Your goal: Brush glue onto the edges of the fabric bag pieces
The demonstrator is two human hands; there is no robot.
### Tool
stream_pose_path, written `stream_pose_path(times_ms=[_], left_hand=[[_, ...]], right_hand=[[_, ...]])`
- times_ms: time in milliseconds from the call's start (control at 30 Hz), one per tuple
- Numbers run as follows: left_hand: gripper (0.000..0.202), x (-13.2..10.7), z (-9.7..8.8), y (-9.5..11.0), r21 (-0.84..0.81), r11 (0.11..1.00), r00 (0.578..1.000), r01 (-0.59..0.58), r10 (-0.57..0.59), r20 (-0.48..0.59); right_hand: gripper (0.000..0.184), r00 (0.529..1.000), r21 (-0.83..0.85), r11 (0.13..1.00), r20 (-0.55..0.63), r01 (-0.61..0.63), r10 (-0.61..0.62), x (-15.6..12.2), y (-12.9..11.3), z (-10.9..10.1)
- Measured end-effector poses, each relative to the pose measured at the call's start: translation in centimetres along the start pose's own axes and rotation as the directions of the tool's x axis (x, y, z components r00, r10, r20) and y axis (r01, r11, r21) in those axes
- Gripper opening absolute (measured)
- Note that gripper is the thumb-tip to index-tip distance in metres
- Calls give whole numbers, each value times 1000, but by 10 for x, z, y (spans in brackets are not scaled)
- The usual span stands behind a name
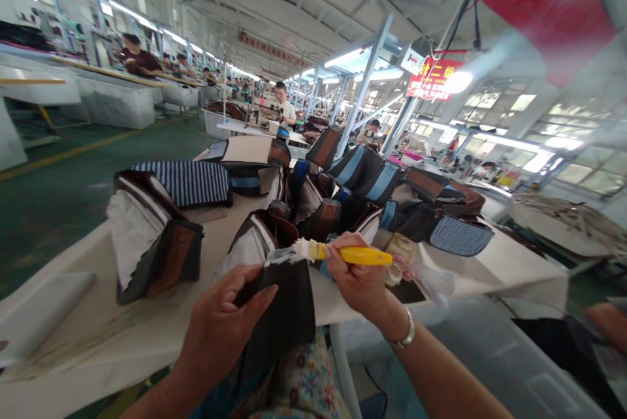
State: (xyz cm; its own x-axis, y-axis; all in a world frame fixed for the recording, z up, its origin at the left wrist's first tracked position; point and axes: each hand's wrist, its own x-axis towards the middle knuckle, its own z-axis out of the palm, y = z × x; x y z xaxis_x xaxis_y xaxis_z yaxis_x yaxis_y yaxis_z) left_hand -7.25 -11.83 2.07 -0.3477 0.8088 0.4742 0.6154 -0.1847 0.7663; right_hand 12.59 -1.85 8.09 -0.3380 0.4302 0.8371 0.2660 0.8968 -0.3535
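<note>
My left hand (220, 324) is closed on the left edge of a dark bag piece (289, 308) that I hold upright at the front edge of the table. My right hand (357, 279) grips a yellow-handled brush (360, 254) whose pale bristles touch the top edge of that dark piece, where a strip of clear plastic shows. A metal bracelet is on my right wrist. Just behind the held piece stands a brown and white bag (255, 239).
The white worktable (494, 269) carries several brown, black and blue-striped bags, one (157, 236) standing at the left. A pale cloth wad (401, 250) lies by my right hand. Other people sit at sewing stations further back; green floor lies to the left.
</note>
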Motion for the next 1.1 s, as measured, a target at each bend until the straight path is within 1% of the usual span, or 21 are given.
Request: stream_pose_path(times_ms=[67, 133, 200, 233, 267, 333, 433, 500, 533, 600, 633, 667, 733, 767, 800, 833, 867, 933, 967, 1067, 1100], left_hand=[[27, 1, -1, 0, 35, 998, 999, -46, 46, -10], [23, 2, 0, 2, 68, 992, 994, -104, 106, -34], [15, 3, 2, 6, 95, 973, 976, -209, 214, -40], [10, 3, 3, 8, 113, 954, 959, -278, 283, -30], [7, 4, 5, 10, 137, 926, 934, -352, 357, -14], [8, 5, 7, 14, 214, 847, 869, -487, 494, 22], [14, 7, 8, 20, 359, 700, 771, -618, 629, 103], [16, 8, 8, 22, 408, 630, 731, -660, 663, 159], [17, 8, 7, 22, 424, 606, 718, -673, 673, 177], [18, 8, 7, 23, 451, 571, 698, -686, 691, 188], [19, 8, 7, 22, 463, 555, 689, -691, 699, 191], [19, 8, 7, 22, 471, 541, 681, -697, 706, 197], [18, 6, 8, 20, 473, 528, 673, -705, 710, 210], [17, 6, 9, 19, 468, 530, 674, -707, 706, 218], [16, 5, 10, 19, 464, 536, 679, -705, 699, 224], [16, 4, 11, 18, 459, 542, 684, -704, 692, 231], [16, 3, 12, 17, 454, 543, 683, -706, 691, 236], [16, 3, 14, 17, 455, 535, 677, -712, 695, 242], [16, 3, 14, 17, 462, 526, 672, -714, 700, 242], [19, 3, 14, 18, 491, 492, 656, -719, 714, 244], [20, 3, 14, 18, 491, 486, 652, -723, 716, 250]], right_hand=[[8, 996, -26, 999, -77, -45, 42, 1, 3, -4], [9, 989, -26, 998, -139, -53, 49, 4, -1, -8], [11, 984, 42, 998, -172, -46, 53, 8, -11, -12], [11, 982, 96, 994, -180, -44, 61, 10, -17, -13], [11, 980, 155, 987, -183, -43, 72, 13, -24, -13], [11, 981, 250, 967, -175, -44, 90, 19, -34, -13], [10, 993, 278, 960, -97, -32, 61, 27, -42, -13], [10, 997, 210, 978, 65, 18, -32, 33, -41, -14], [10, 980, 162, 985, 177, 62, -91, 36, -40, -16], [10, 913, 66, 985, 369, 159, -172, 44, -36, -19], [10, 888, 26, 979, 417, 200, -192, 48, -35, -21], [10, 882, -7, 974, 426, 227, -202, 52, -34, -23], [10, 903, -30, 971, 374, 238, -210, 59, -34, -25], [9, 908, -13, 973, 361, 230, -210, 62, -35, -24], [8, 902, 22, 975, 377, 220, -212, 64, -35, -23], [8, 882, 55, 976, 420, 209, -212, 66, -36, -21], [8, 851, 78, 976, 479, 205, -217, 67, -36, -18], [10, 785, 56, 973, 582, 224, -214, 69, -35, -12], [11, 774, 24, 970, 597, 242, -208, 70, -35, -10], [12, 815, -15, 973, 549, 230, -184, 72, -35, -4], [12, 815, 1, 975, 549, 221, -185, 72, -35, -2]])
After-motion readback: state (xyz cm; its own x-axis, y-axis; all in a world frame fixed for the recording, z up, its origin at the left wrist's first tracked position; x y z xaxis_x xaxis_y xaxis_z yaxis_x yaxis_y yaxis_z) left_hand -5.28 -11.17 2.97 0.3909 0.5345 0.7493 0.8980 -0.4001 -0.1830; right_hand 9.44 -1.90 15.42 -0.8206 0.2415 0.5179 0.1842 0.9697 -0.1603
